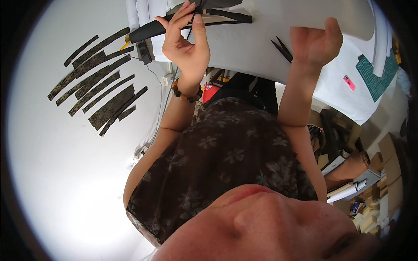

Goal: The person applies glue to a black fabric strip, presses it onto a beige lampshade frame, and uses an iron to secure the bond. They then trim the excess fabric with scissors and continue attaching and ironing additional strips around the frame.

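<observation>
The left hand (pixel 185 41) is raised over the white desk (pixel 261 48), its thumb and fingertips pinched shut on the end of a thin black strip (pixel 228 16) that runs off to the right across the desk top. The grip is tight and small: only the fingertips meet on the strip, while the palm stays off it. A bead bracelet (pixel 187 95) circles that wrist. Just left of the hand, and partly under its fingers, lies a wider black strip (pixel 146 31) slanting down toward the desk's edge.

The right hand (pixel 315 43) clasps a large white curved sheet (pixel 344 17), with the thumb lying on the near face; the fingers curl over the sheet's edge out of sight, so the grip is closed on the sheet. Between the two hands, close beside the right wrist, two dark pointed slivers (pixel 282 48) lie on the desk.

Well apart to the left, a spread of dark patterned strips (pixel 98 78) lies in slanted rows on a white surface. To the right, a green cutting mat (pixel 376 76) sits near the desk's edge, with a small pink object (pixel 348 82) just beside it.
</observation>
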Available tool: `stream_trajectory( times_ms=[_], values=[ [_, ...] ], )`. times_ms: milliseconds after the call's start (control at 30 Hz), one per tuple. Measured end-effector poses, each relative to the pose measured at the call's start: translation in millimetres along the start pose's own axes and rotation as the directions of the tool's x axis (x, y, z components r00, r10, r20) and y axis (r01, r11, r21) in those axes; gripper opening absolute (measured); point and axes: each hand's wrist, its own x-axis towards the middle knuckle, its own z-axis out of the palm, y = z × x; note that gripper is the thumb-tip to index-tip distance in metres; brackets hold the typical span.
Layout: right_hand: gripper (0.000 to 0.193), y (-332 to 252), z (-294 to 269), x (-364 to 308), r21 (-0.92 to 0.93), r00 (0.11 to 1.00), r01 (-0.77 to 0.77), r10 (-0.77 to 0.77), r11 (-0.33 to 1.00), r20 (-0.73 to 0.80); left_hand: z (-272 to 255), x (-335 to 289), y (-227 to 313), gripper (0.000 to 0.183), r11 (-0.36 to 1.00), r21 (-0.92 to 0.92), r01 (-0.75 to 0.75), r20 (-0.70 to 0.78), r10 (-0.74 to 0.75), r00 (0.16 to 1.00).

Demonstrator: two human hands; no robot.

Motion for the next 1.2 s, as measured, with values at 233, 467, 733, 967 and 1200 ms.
stream_trajectory(
  times_ms=[233, 467, 733, 967, 1200],
  values=[
    [0.077, 13.8, 35.7, 9.6, 0.135, 0.972, 0.122, -0.146, 0.983, 0.186, -8.7, 1.3, 2.0, 0.009, 0.992, -0.096, 0.081, 0.022, -0.079, 0.997],
    [0.079, 27.1, 71.7, 17.5, 0.135, 0.973, 0.202, -0.215, 0.97, 0.085, -13.0, 0.5, -3.1, 0.011, 0.981, -0.166, 0.098, 0.002, -0.099, 0.995],
    [0.079, 54.5, 92.3, 25.3, 0.039, 0.977, 0.183, -0.178, 0.982, -0.114, -12.9, 0.3, -4.2, 0.012, 0.977, -0.189, 0.096, -0.006, -0.099, 0.995],
    [0.079, 56.4, 99.6, 29.3, 0.001, 0.971, 0.134, -0.131, 0.991, -0.201, -12.4, 1.1, -3.4, 0.012, 0.976, -0.188, 0.108, -0.002, -0.11, 0.994],
    [0.082, 58.5, 112.2, 29.4, -0.004, 0.956, 0.127, -0.124, 0.992, -0.267, -13.6, 5.2, 12.2, 0.013, 0.966, -0.123, 0.229, 0.049, -0.225, 0.973]
  ],
)
